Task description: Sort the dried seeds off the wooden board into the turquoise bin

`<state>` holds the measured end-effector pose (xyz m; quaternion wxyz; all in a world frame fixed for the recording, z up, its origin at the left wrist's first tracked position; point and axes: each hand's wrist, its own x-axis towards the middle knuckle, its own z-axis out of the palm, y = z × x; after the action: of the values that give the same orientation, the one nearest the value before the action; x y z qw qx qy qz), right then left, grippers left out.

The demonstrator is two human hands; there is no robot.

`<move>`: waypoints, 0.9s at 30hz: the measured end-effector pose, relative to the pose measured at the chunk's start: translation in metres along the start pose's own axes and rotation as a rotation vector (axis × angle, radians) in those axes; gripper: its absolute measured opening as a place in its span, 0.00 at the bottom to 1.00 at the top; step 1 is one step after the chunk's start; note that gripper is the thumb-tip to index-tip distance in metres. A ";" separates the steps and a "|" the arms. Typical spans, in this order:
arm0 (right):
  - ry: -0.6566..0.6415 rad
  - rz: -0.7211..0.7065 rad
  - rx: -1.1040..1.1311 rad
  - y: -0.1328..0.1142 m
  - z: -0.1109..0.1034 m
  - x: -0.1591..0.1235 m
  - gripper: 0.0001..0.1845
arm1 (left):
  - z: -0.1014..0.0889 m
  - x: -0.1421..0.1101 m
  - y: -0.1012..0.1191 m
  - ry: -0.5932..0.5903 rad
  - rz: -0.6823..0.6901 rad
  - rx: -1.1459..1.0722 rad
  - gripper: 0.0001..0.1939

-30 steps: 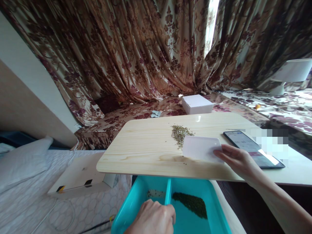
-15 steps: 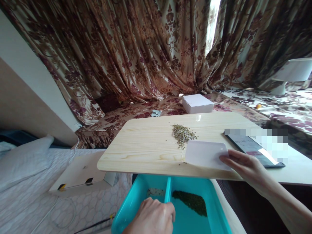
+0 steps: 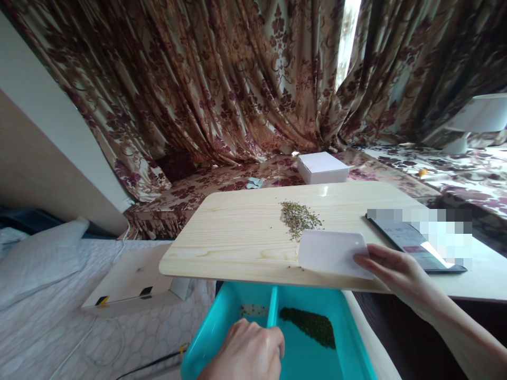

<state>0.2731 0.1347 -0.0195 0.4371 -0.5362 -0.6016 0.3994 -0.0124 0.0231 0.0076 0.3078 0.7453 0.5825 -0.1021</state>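
Observation:
My right hand (image 3: 396, 269) pinches the end of a flat white plastic scraper (image 3: 332, 253), which lies low over the front of the pale wooden tabletop (image 3: 222, 237). Just beyond the scraper's far-left corner spreads a loose heap of small greenish-brown seeds or beans (image 3: 298, 219). Below the table edge is a teal two-compartment bin (image 3: 340, 316). My left hand (image 3: 247, 348) is closed over its divider (image 3: 273, 306), with the fingertips hidden. Dark green grains (image 3: 311, 326) lie in the right compartment, and a few pale and dark bits (image 3: 253, 310) in the left one.
A tablet (image 3: 407, 243), partly pixelated, lies on the table to the right. Behind the table stand a white box (image 3: 322, 168) and a light blue cloth (image 3: 254, 183). A flat carton (image 3: 127, 279) rests on the bed at left; a lamp (image 3: 479, 116) stands far right.
The scraper and my right hand have shifted slightly left along the table's front. My left hand stays on the bin; the heap looks about the same.

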 end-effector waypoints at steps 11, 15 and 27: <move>-0.116 0.097 0.052 -0.002 0.006 -0.009 0.21 | 0.001 0.000 -0.002 0.009 -0.009 -0.022 0.19; -0.123 0.107 0.058 -0.009 0.006 -0.011 0.21 | 0.002 0.000 -0.001 0.006 -0.015 -0.025 0.18; -0.069 0.015 0.050 -0.012 0.026 -0.001 0.25 | -0.006 -0.006 0.001 -0.004 -0.043 -0.007 0.19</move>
<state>0.2452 0.1323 -0.0157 0.4264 -0.5154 -0.6022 0.4358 -0.0144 0.0217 0.0155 0.3090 0.7315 0.5981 -0.1081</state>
